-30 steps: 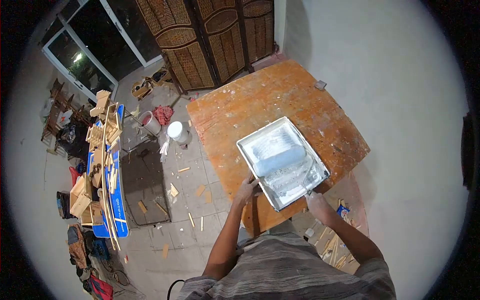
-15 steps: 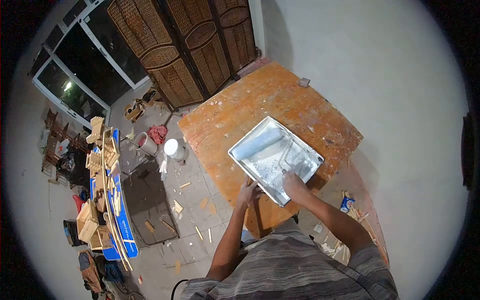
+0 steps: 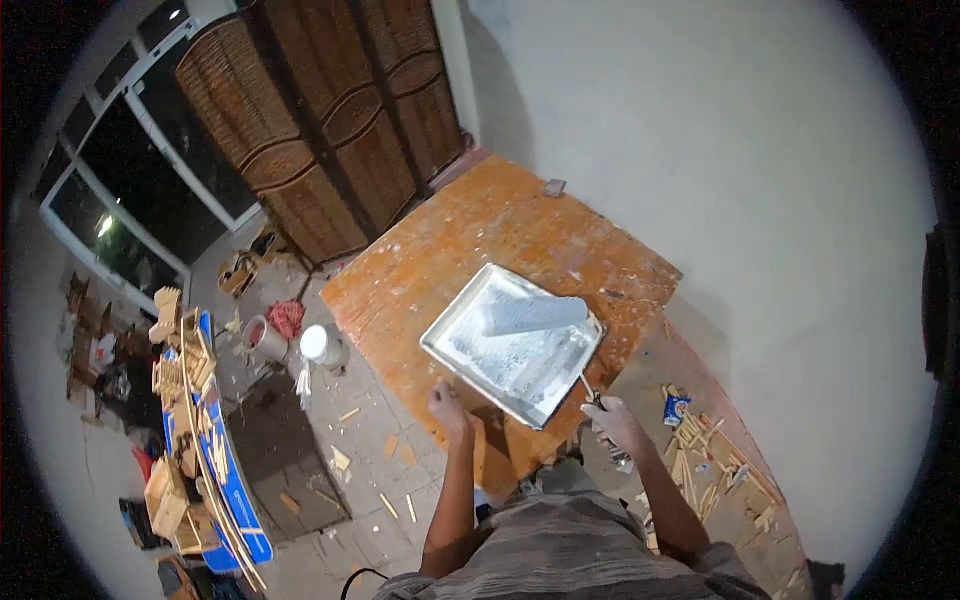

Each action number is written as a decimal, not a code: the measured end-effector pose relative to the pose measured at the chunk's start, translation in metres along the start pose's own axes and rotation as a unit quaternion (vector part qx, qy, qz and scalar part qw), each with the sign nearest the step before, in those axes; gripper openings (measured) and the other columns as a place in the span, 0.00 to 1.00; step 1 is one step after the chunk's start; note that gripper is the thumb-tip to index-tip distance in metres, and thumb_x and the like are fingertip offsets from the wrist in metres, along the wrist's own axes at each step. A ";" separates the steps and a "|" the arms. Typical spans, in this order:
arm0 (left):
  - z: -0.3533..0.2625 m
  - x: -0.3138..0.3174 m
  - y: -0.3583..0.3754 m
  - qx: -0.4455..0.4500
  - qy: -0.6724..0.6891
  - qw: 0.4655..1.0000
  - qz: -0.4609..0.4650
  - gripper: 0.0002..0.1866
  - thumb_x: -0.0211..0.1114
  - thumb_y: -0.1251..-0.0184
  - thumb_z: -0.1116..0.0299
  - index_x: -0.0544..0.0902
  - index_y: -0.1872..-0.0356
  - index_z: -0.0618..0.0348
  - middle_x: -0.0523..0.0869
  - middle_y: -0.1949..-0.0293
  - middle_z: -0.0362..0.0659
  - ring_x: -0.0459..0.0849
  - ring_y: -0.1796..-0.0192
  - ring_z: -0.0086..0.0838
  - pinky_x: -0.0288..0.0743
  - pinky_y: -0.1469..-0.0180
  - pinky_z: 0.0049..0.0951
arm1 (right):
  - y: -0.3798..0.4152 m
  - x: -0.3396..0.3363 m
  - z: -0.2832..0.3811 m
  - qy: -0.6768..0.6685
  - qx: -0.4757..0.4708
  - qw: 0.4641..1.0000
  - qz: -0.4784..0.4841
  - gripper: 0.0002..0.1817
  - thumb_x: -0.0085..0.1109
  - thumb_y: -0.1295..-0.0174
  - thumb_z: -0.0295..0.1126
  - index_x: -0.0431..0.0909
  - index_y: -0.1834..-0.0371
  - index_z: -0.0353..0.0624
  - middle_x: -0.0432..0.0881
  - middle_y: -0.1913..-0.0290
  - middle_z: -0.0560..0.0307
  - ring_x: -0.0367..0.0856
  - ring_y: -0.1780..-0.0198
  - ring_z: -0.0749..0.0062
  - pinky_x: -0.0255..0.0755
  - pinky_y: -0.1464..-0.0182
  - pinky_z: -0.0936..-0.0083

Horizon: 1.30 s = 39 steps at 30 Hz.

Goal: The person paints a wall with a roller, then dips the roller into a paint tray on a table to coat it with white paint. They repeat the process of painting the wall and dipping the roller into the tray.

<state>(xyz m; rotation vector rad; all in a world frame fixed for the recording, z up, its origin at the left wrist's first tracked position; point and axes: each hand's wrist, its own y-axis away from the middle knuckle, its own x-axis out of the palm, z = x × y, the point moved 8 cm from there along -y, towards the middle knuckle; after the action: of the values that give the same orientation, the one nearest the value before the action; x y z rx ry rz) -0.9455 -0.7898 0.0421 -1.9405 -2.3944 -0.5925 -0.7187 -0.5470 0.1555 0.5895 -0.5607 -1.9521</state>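
A paint roller with a pale blue-grey sleeve (image 3: 535, 315) lies slantwise over a shallow white paint tray (image 3: 455, 372). My right hand (image 3: 618, 428) is closed around the roller's handle, just beyond the tray's near right side. Whitish paint coats the tray's inside, with grey streaks showing through. Over the near left edge of the wooden table (image 3: 400, 270), my left hand (image 3: 452, 410) is apart from the tray. Its fingers look loosely bent and apart, with nothing visible in them.
Wood pieces cover a blue-topped table (image 3: 235, 490) at left. A white-lidded bucket (image 3: 316, 345) and scattered wood scraps are on the tiled floor. A folding screen (image 3: 330, 120) stands behind, and a pale wall (image 3: 700, 130) rises at right. More wood strips (image 3: 700, 450) lie at lower right.
My right hand has moved right and nearer my body, past the tray's edge. The roller has turned and shifted right across the tray. My left hand has come off the tray's edge.
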 end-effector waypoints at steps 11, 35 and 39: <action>-0.037 0.219 0.155 0.081 0.001 0.945 0.318 0.08 0.55 0.38 0.72 0.79 0.73 0.65 0.76 0.79 0.37 0.70 0.76 0.18 0.63 0.72 0.18 | 0.094 -0.126 -0.042 -0.321 -0.063 0.941 -0.086 0.13 0.58 0.44 0.33 0.62 0.76 0.49 0.60 0.85 0.71 0.57 0.88 0.88 0.54 0.88 0.86; 0.354 0.345 0.883 -0.001 -0.251 0.499 0.830 0.08 0.57 0.39 0.69 0.77 0.70 0.64 0.80 0.76 0.44 0.77 0.80 0.23 0.72 0.78 0.23 | 0.459 -0.549 -0.442 -0.280 -0.067 0.771 -0.567 0.13 0.48 0.38 0.37 0.67 0.74 0.38 0.67 0.85 0.62 0.68 0.85 0.78 0.63 0.82 0.77; 0.394 0.334 0.977 -0.177 -0.232 0.453 0.842 0.07 0.58 0.39 0.68 0.77 0.68 0.63 0.81 0.74 0.42 0.78 0.76 0.22 0.72 0.74 0.23 | 0.468 -0.613 -0.513 -0.094 -0.120 0.737 -0.658 0.13 0.46 0.36 0.39 0.66 0.71 0.40 0.65 0.84 0.64 0.66 0.85 0.80 0.62 0.83 0.79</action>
<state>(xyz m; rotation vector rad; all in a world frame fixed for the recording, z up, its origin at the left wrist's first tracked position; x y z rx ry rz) -0.0112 -0.2001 0.0343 -3.3113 0.7121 -0.2595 0.1602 -0.2549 0.1433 0.6881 0.1402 -3.3897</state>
